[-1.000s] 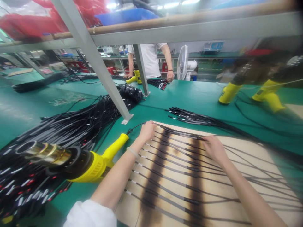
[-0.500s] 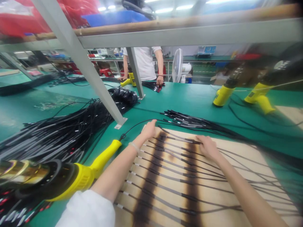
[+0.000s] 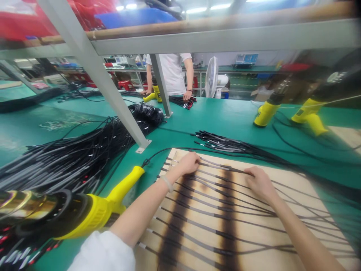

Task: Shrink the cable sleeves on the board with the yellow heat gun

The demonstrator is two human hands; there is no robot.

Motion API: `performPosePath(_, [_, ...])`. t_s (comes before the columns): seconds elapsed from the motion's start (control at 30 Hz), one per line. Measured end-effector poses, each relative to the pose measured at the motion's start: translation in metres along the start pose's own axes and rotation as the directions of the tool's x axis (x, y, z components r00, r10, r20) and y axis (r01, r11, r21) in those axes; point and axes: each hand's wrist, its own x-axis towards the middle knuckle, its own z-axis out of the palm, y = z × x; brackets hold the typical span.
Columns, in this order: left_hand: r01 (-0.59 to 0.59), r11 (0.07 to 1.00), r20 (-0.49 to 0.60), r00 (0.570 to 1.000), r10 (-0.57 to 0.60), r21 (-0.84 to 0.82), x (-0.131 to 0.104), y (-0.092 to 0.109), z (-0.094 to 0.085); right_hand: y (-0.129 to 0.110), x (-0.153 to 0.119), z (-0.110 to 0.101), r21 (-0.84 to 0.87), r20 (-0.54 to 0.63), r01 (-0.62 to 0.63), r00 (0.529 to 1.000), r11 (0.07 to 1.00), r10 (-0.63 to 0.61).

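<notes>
Black cables (image 3: 225,201) lie side by side across a pale wooden board (image 3: 282,259) with two dark scorched bands. My left hand (image 3: 189,164) is closed at the board's far edge, its fingertips pinching a cable near the upper scorched band. Farther right, my right hand (image 3: 260,183) grips the farthest cable (image 3: 221,165) between thumb and fingers, beyond a thicker dark section. Pale marks show near the left ends of several cables. A yellow heat gun (image 3: 93,214) lies left of my left forearm, its metal nozzle pointing left.
A cable bundle (image 3: 234,145) lies just beyond the board, and a large cable heap (image 3: 73,154) at left. Grey shelf posts (image 3: 113,90) rise from the green table (image 3: 214,116). More heat guns (image 3: 266,113) stand at right. A person (image 3: 172,75) works opposite.
My left hand has moved right and nearer along the board, from the cables' left ends. My right hand has slid slightly right and nearer along the cable.
</notes>
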Motion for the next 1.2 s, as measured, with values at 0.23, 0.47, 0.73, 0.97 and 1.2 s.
performPosePath(0.23, [-0.055, 0.986, 0.036, 0.998, 0.05, 0.155, 0.002, 0.009, 0.003, -0.011, 0.004, -0.002, -0.085, 0.057, 0.03, 0.998, 0.996, -0.026])
performPosePath(0.47, [-0.021, 0.975, -0.08, 0.996, 0.04, 0.22, 0.009, 0.009, -0.008, -0.01, 0.013, -0.011, -0.155, 0.025, 0.032, 0.999, 0.987, -0.028])
performPosePath(0.73, [0.046, 0.973, -0.136, 0.991, -0.015, 0.228, 0.016, -0.002, 0.001, -0.034, 0.023, 0.006, -0.177, 0.015, 0.072, 0.997, 0.982, -0.07])
performPosePath(0.97, [0.0, 0.965, -0.086, 0.996, 0.023, 0.262, 0.003, -0.013, 0.007, -0.045, 0.026, 0.024, -0.108, 0.111, 0.143, 0.985, 0.984, -0.131])
performPosePath(1.2, [0.027, 0.964, -0.082, 0.997, -0.005, 0.266, 0.004, -0.019, 0.001, -0.042, 0.025, 0.026, 0.063, 0.133, 0.165, 0.976, 0.984, -0.172])
